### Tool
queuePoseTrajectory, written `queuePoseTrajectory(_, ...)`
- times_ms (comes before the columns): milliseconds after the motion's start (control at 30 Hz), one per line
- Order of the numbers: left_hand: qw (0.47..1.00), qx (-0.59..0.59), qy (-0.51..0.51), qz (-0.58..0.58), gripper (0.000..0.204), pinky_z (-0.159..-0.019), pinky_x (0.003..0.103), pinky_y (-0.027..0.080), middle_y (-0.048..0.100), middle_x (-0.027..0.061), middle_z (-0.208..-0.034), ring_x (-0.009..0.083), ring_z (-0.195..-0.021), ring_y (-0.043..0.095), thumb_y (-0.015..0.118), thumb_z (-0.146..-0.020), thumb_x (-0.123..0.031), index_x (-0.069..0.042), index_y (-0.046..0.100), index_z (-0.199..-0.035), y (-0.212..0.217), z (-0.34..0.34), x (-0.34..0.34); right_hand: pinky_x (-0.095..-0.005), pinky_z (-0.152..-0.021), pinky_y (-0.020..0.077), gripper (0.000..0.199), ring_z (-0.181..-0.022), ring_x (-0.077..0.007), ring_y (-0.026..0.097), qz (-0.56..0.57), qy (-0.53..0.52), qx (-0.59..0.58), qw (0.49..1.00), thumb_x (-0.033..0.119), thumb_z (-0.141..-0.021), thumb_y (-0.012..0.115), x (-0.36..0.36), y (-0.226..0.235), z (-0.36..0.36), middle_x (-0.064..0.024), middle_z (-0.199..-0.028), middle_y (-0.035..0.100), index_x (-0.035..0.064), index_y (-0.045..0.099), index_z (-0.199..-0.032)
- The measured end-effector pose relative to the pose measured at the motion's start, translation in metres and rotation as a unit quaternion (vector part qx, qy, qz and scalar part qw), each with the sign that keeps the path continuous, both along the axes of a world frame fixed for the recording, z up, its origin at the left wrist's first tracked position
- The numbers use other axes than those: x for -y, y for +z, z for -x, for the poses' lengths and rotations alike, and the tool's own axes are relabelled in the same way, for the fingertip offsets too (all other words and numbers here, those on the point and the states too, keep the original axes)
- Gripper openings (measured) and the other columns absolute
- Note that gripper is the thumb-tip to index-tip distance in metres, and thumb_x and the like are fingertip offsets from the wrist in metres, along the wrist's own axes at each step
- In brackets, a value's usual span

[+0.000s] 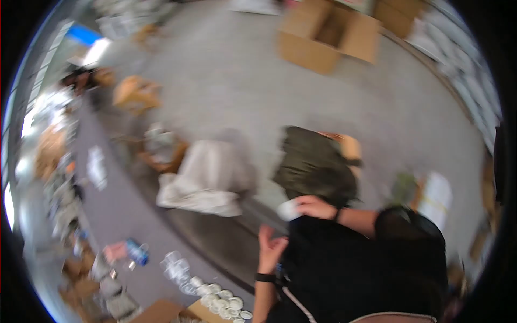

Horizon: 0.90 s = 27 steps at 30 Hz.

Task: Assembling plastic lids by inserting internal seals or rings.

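Observation:
My right hand (316, 206) is closed on a small white piece (289, 210) in front of my black top. Blur hides what kind of thing the piece is. Just below and to the left of it, my left hand (271, 250) is raised with thumb and fingers apart, and nothing shows in it. Nearest to that hand on the long grey table (177, 237) lies a cluster of small white round rings or caps (222, 302). Beside them is a heap of thin, whitish looped pieces (176, 269).
Blue and pink packets (138, 252) lie on the table. A bulging whitish sack (215, 172) stands against its far side. On the floor are a dark green bundle (315, 164) and an open cardboard box (309, 37). Pale sacks (452, 59) line the right side.

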<state>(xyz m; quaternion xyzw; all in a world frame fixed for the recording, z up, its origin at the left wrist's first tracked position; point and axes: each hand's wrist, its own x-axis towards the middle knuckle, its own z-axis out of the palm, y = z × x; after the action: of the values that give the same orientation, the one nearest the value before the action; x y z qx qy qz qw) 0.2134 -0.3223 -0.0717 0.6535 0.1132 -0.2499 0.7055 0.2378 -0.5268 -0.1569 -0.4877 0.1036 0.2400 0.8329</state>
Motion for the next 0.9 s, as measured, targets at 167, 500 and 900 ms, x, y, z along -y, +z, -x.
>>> queuePoseTrajectory(167,0.994,-0.098,-0.007,0.053,0.027,-0.052,0.02,0.048,0.056,0.0084,-0.091,0.0134,-0.075,0.057,0.053,-0.08,-0.003,-0.001,0.044,-0.105,0.001,-0.006,0.014,-0.0203,-0.059,0.0383,0.024,-0.066,-0.0048,0.046,-0.017,0.197,0.023,0.98,0.028,-0.082,0.053,-0.018,0.04,0.005,0.0029,-0.072,0.052,0.0042,0.055,-0.086)
queuePoseTrajectory(500,0.983,-0.127,0.129,0.022,0.012,-0.05,0.021,0.045,0.06,0.0079,-0.078,0.0107,-0.054,0.054,0.057,-0.077,-0.002,-0.001,0.053,-0.088,-0.016,0.059,-0.021,-0.0401,-0.073,0.0423,0.042,-0.088,-0.0324,0.052,0.479,0.124,0.2,0.845,0.029,-0.063,0.062,0.016,-0.063,0.002,-0.0165,-0.091,0.057,0.003,0.056,-0.095)
queuePoseTrajectory(900,0.946,-0.208,0.249,-0.006,0.013,-0.053,0.022,0.048,0.06,0.0044,-0.076,0.0108,-0.056,0.057,0.061,-0.077,-0.008,-0.004,0.054,-0.087,-0.023,0.103,-0.083,-0.0371,-0.095,0.0303,0.078,-0.114,-0.0334,0.037,0.654,-0.096,-0.242,0.71,0.036,-0.06,0.068,0.131,-0.174,0.022,-0.0231,-0.124,0.038,-0.0037,0.037,-0.12)
